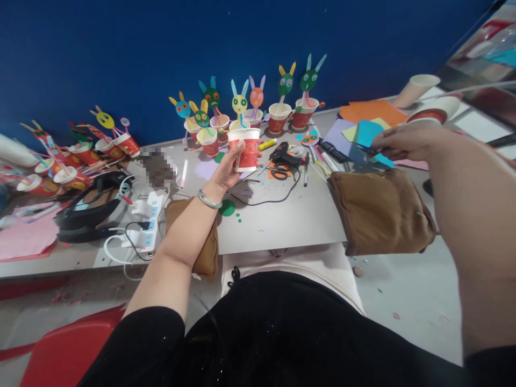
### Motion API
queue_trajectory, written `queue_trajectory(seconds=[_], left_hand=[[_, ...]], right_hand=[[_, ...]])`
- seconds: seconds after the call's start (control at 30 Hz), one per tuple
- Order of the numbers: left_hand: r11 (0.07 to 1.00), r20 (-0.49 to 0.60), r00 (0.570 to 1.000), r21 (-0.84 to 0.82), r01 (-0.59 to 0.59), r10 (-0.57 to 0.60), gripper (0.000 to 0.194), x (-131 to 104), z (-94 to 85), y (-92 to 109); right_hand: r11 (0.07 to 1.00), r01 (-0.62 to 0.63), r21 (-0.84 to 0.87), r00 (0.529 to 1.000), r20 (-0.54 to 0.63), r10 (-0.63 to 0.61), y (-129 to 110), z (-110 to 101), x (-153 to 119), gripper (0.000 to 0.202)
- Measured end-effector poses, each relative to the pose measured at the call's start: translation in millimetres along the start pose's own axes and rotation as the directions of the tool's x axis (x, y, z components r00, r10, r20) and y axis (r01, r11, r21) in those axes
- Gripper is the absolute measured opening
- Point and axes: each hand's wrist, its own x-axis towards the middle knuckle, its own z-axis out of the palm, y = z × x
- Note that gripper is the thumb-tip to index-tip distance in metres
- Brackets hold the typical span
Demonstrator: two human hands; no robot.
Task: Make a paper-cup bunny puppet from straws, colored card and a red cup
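My left hand (229, 167), with a bracelet on the wrist, is wrapped round a red and white paper cup (246, 153), held upright above the table. Farther right, my right hand (397, 141) is closed, its fingers partly hidden and blurred; a thin dark object (365, 149) shows at the fingertips, its kind unclear. Beneath that hand lie sheets of blue paper (368, 131). Behind the held cup, several paper cups carry paper faces with long ears, such as the yellow face (239, 103). A black glue gun (281, 153) and scissors (281, 171) rest between my hands.
Brown cloth bags lie at the table's front, one on the right (381, 212). A power strip (152, 223) with cables and a black headset (91, 209) are on the left. Markers (305, 171) and a green paper disc (227, 208) lie on the table. A blue wall (242, 43) stands behind.
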Motion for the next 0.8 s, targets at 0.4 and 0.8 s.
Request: queue_trajectory(seconds=[0.4, 0.8], left_hand=[[0.972, 0.079, 0.993, -0.215, 0.099, -0.084, 0.056, -7.0, 19.4, 5.7], [0.951, -0.110, 0.992, -0.308, 0.027, -0.064, 0.043, 11.6, 47.3, 7.2]], right_hand=[[0.454, -0.247, 0.856, 0.964, 0.266, 0.023, -84.8, -4.0, -30.2, 0.024], [0.031, -0.259, 0.965, 0.873, 0.248, -0.421, -166.2, 92.5, -30.3, 0.038]])
